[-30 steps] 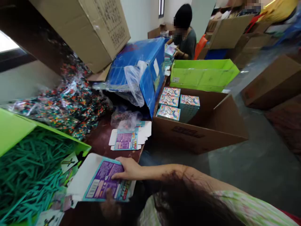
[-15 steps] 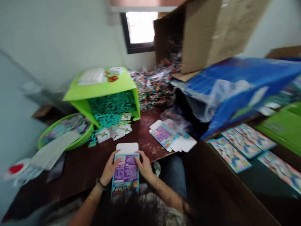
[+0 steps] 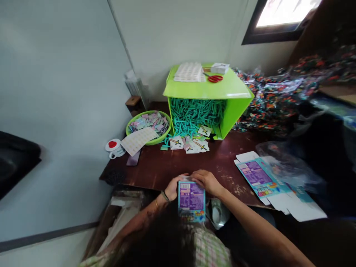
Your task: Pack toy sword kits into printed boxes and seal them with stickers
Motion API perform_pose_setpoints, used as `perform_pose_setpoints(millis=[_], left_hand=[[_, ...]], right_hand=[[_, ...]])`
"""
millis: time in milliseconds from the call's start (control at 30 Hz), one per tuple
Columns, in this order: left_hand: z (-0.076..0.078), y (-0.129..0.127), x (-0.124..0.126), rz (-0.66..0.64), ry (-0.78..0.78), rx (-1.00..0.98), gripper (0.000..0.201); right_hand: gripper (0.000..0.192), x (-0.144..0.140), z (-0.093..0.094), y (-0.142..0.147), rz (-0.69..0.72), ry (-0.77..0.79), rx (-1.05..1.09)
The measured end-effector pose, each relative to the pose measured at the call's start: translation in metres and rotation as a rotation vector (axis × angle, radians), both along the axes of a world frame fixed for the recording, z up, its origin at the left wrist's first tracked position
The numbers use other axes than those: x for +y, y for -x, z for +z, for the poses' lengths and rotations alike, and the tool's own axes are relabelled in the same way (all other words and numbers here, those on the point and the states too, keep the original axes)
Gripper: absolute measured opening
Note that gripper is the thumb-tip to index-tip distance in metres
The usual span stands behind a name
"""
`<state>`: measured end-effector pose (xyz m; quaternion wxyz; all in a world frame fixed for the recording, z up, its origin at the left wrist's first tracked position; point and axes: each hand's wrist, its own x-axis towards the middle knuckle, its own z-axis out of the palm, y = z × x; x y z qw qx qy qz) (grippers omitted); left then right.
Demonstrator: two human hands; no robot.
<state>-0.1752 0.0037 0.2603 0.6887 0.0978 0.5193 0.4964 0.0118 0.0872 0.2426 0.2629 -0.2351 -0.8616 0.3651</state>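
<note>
In the head view we hold a small printed carton [image 3: 191, 200] upright at the near edge of the desk [image 3: 155, 168], just in front of our chest. Our left hand [image 3: 174, 186] wraps its upper left corner and our right hand [image 3: 206, 181] lies over its top end, so each grip is closed on the carton. The top flaps sit under our fingers and we cannot tell whether they are tucked in.

The carton looks like thin card: light, a little springy, easy to dent at the panels and stiffer along its folded corners. We judge the corners and long edges the safest places to take hold, with light pressure, since the glossy print may slip.

A stack of flat cartons [image 3: 260, 178] lies to the right on the desk, overhanging the front edge beside a crumpled clear bag [image 3: 289, 165]. Farther back a green box [image 3: 211, 100] lies on its side, spilling teal sticks [image 3: 194, 116] and small cards [image 3: 191, 142]; red scissors [image 3: 214, 78] rest on top of it. A green bowl [image 3: 148, 126] of packets stands to its left. The bare wood between our hands and the cards leaves open room; the desk's front edge runs right beneath the carton.
</note>
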Motion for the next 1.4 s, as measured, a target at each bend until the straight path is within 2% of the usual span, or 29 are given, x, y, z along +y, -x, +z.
perform_pose_setpoints(millis=[67,133,200,267,333,400,433,500,567,633,733,800,900,933,967,1033,1067,1133,1200,1267,1300,1333,1400], left_hand=[[-0.006,0.003,-0.001,0.017,-0.036,-0.022,0.033],[-0.011,0.004,0.0,-0.019,-0.072,-0.033,0.029],[-0.016,0.002,0.0,-0.061,-0.09,-0.04,0.027],[-0.022,0.0,-0.001,-0.06,-0.108,-0.026,0.031],[-0.028,-0.003,-0.004,0.008,-0.197,0.053,0.04],[-0.033,-0.004,-0.011,0.066,-0.356,0.267,0.044],[-0.036,-0.003,-0.015,0.056,-0.439,0.416,0.042],[-0.039,-0.002,-0.021,-0.049,-0.554,0.702,0.036],[-0.04,0.001,-0.025,-0.172,-0.588,0.869,0.031],[-0.041,0.004,-0.026,-0.242,-0.574,0.941,0.033],[-0.041,0.007,-0.024,-0.272,-0.573,1.0,0.033],[-0.041,0.009,-0.023,-0.252,-0.575,1.01,0.029],[-0.039,0.015,-0.021,-0.175,-0.522,1.001,0.027],[-0.037,0.018,-0.02,-0.133,-0.496,1.0,0.028],[-0.034,0.022,-0.019,-0.083,-0.47,0.995,0.03],[-0.023,0.03,-0.012,0.025,-0.442,0.979,0.037],[-0.015,0.034,-0.008,0.091,-0.456,0.982,0.041],[0.003,0.042,0.003,0.262,-0.55,1.048,0.048],[0.02,0.051,0.012,0.475,-0.697,1.199,0.051],[0.029,0.061,0.018,0.625,-0.829,1.37,0.054],[0.03,0.066,0.018,0.605,-0.871,1.451,0.054],[0.027,0.069,0.017,0.515,-0.895,1.53,0.053],[0.014,0.072,0.012,0.147,-0.878,1.669,0.052]], right_hand=[[0.052,-0.007,-0.003,0.002,0.012,0.229,0.062],[0.062,-0.009,-0.002,0.002,0.026,0.492,0.059],[0.067,-0.005,0.001,0.002,0.034,0.631,0.026],[0.067,-0.001,0.004,0.001,0.011,0.619,0.006],[0.062,0.0,0.005,-0.002,-0.007,0.533,-0.004],[0.058,-0.004,0.003,-0.008,0.035,0.452,-0.016],[0.056,-0.007,0.001,-0.012,0.052,0.403,-0.027],[0.05,-0.014,-0.005,-0.021,0.056,0.285,-0.062],[0.045,-0.02,-0.011,-0.028,0.042,0.193,-0.094],[0.044,-0.024,-0.016,-0.031,0.053,0.176,-0.091],[0.042,-0.029,-0.026,-0.028,0.052,0.204,-0.017],[0.039,-0.039,-0.037,-0.021,-0.043,0.226,0.067],[0.044,-0.066,-0.059,-0.008,-0.391,0.333,0.244],[0.049,-0.075,-0.064,-0.005,-0.484,0.396,0.293],[0.053,-0.084,-0.066,-0.003,-0.514,0.464,0.318],[0.055,-0.093,-0.059,0.0,-0.421,0.541,0.295],[0.053,-0.093,-0.049,0.001,-0.361,0.512,0.266],[0.051,-0.084,-0.021,0.005,-0.356,0.311,0.203],[0.054,-0.068,0.005,0.017,-0.443,0.035,0.125],[0.055,-0.046,0.022,0.036,-0.388,-0.15,0.014],[0.051,-0.032,0.025,0.045,-0.317,-0.178,-0.046],[0.045,-0.016,0.026,0.052,-0.257,-0.174,-0.103],[0.034,0.024,0.02,0.056,-0.255,-0.126,-0.194]])
